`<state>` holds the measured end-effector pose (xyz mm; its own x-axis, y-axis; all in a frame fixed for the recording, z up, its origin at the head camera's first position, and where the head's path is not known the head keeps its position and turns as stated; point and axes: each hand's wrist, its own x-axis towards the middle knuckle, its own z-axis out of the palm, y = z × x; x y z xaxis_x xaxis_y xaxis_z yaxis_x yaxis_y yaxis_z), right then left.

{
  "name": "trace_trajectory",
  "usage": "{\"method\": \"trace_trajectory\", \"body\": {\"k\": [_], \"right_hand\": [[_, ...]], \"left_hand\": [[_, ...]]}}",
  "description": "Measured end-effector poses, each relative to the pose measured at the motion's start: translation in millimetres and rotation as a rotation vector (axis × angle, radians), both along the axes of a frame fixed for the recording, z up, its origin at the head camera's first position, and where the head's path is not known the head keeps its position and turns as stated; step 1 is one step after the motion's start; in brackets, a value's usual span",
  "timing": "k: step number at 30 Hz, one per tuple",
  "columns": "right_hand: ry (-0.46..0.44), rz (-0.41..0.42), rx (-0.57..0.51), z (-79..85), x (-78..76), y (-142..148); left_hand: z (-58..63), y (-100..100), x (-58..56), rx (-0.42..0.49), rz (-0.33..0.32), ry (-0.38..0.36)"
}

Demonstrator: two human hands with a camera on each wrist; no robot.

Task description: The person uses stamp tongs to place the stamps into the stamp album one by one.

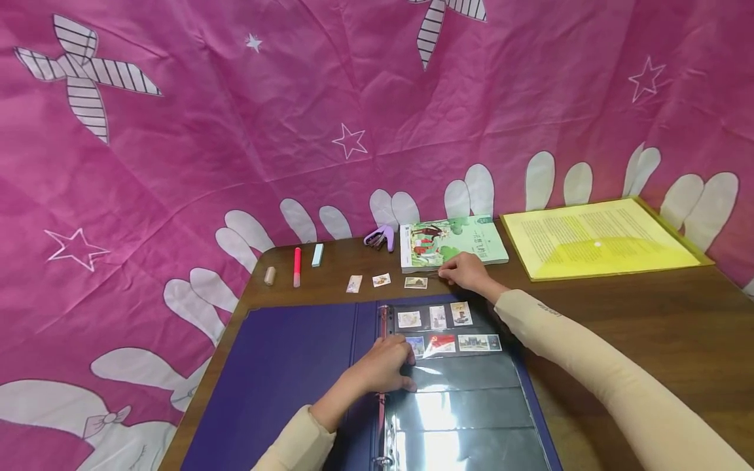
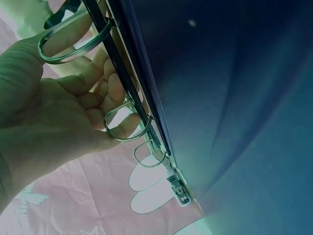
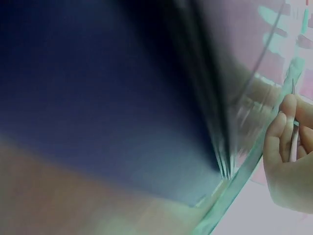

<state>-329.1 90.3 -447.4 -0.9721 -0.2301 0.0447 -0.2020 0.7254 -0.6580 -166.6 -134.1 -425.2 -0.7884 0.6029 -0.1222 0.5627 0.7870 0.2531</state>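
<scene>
A dark blue ring binder (image 1: 288, 360) lies spread on the table, its black pocket page (image 1: 465, 373) on the right side. Stamps fill the top two rows, among them a red stamp (image 1: 442, 343) and a wide stamp (image 1: 479, 343). My left hand (image 1: 385, 363) rests at the page's inner edge near the metal rings (image 2: 124, 134), fingers loosely bent. Beyond the binder, my right hand (image 1: 465, 271) pinches thin pointed tweezers (image 3: 294, 142). The tweezers' tip points left toward a loose stamp (image 1: 415, 282). Two more loose stamps (image 1: 381, 280) lie farther left.
Behind the right hand lies a green book (image 1: 483, 239), with a purple stapler (image 1: 379, 237) beside it. A yellow folder (image 1: 607, 239) sits at the back right. A red pen (image 1: 297, 265), a light blue stick (image 1: 317, 255) and a small tan cylinder (image 1: 269, 276) are back left.
</scene>
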Motion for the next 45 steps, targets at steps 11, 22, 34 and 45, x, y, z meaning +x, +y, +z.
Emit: {"method": "trace_trajectory", "body": {"k": [11,22,34,45], "right_hand": [[0.009,0.049,-0.083,19.1,13.2,8.9],[-0.016,0.058,0.015,16.5,16.2,4.5],[0.004,0.007,0.088,0.1,18.6,-7.8],[0.047,0.021,0.100,-3.0,17.8,-15.6]], "left_hand": [[4.6,1.5,3.0,-0.075,-0.010,0.069],[2.7,-2.3,2.3,-0.024,-0.021,0.063],[-3.5,-4.7,-8.4,0.064,-0.017,-0.055],[-4.1,-9.2,-11.2,0.129,-0.037,-0.094]]}}
